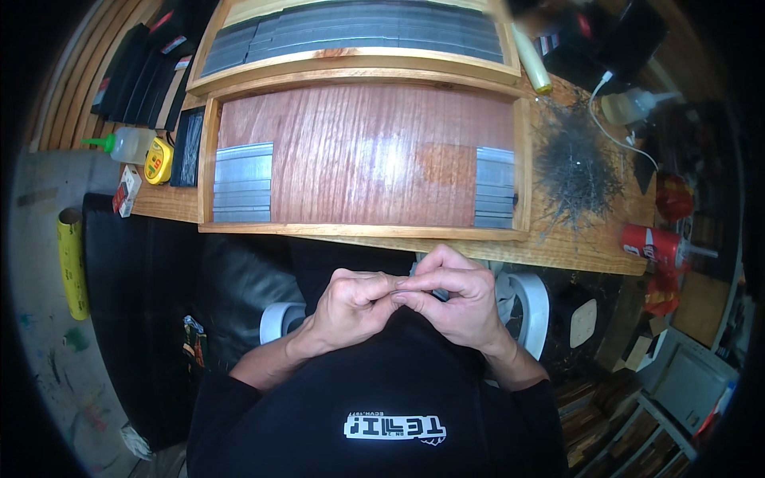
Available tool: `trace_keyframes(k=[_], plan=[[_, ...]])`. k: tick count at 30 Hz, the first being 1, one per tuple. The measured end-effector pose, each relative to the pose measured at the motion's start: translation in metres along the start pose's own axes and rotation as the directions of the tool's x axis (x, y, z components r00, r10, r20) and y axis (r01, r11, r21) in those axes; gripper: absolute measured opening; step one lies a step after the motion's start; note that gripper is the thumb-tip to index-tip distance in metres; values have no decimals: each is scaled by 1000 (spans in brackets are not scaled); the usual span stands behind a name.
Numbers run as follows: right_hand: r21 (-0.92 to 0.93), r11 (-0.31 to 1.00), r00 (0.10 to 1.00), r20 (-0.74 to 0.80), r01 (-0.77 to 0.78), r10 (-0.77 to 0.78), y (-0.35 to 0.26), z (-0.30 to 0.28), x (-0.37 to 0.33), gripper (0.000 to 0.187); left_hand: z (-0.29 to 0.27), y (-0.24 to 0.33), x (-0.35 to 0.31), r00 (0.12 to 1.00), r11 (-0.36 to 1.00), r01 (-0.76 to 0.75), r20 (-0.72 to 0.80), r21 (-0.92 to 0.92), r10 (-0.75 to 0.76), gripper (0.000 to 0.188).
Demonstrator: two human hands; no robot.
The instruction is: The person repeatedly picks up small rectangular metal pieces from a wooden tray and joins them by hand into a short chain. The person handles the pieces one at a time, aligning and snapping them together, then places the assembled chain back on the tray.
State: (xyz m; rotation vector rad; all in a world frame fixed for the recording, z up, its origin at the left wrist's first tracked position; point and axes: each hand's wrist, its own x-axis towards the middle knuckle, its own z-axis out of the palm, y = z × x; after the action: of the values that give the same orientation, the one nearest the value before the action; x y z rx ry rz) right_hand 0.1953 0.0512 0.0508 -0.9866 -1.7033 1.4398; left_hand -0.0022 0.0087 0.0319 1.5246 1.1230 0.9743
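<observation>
My left hand point(354, 304) and my right hand point(460, 297) meet in front of my chest, just off the near edge of the table. Both are closed in a pinch, with thumbs and fingertips pressed together. Whatever lies between them is too small and too covered to make out. Beyond them is a shallow wooden tray point(362, 232) with a reddish wood-grain bottom. Inside it, grey strips point(243, 182) lie stacked along the left end, and more grey strips point(494, 187) along the right end.
A second wooden tray point(355, 63) of grey strips stands behind. Right of the trays is a heap of thin dark pieces point(577, 163) beside a white cable point(596, 99). A yellow tape measure point(158, 162), a green-tipped bottle point(131, 145) and a small box point(126, 191) sit left.
</observation>
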Motion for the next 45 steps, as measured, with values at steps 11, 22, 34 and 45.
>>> trace_keyframes(k=[11, 22, 34, 45], plan=[[-11, 1000, 1000, -11, 2, -2, 2, 2, 0, 19, -3, -1, 2, 999, 999, 26, 26, -44, -25, 19], [-10, 1000, 1000, -26, 17, -17, 3, 4, 1, 20, -2, -6, 1, 999, 997, 31, 29, -69, -30, 19], [-5, 1000, 1000, -20, 17, -17, 5, 3, -1, 19, 0, -3, 5, 999, 997, 28, 20, -66, -27, 18], [22, 1000, 999, -36, -1, 2, -1, -1, 2, 24, -8, -1, 8, 997, 996, 70, 45, -55, -68, 19]])
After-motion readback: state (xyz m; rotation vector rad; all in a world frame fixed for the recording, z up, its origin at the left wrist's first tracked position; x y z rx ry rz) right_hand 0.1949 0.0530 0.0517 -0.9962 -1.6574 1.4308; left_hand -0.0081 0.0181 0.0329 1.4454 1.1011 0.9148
